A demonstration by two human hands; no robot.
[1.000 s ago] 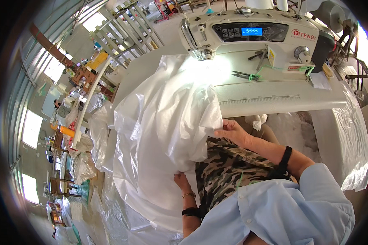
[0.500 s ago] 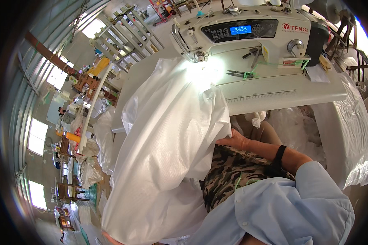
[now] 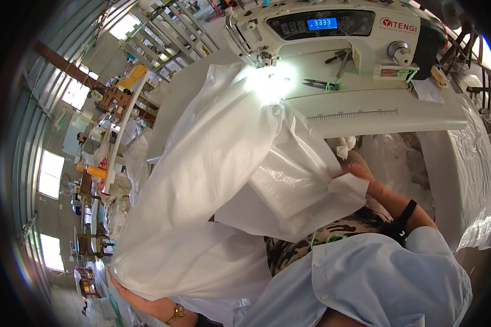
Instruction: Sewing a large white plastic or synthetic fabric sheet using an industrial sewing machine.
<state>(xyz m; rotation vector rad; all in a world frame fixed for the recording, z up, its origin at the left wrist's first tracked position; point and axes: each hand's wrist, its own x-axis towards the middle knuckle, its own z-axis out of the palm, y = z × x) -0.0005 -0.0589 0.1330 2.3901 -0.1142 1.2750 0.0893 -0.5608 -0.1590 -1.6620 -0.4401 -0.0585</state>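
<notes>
A large sheet of white woven plastic fabric (image 3: 202,158) runs from under the lit needle area of a sewing machine (image 3: 333,32) down over my lap. My right hand (image 3: 358,168) is closed on the fabric's right-hand edge, where a corner folds over beside the fingers. At the lower left my left hand (image 3: 130,294) grips the sheet's outer edge; its fingertips are partly hidden by the fabric. Between the two hands the sheet hangs in loose folds. The needle and presser foot are lost in the lamp's glare.
Thread snips (image 3: 321,84) and a small dark tool (image 3: 337,56) lie on the machine table (image 3: 360,117), right of the needle. White plastic material (image 3: 469,174) hangs at the right. Further left stand a cluttered bench (image 3: 117,141) and metal racks (image 3: 172,38).
My right hand has moved right and up, drawing the fabric's edge out and opening its folds. My left hand and wrist have come further into view at the lower left.
</notes>
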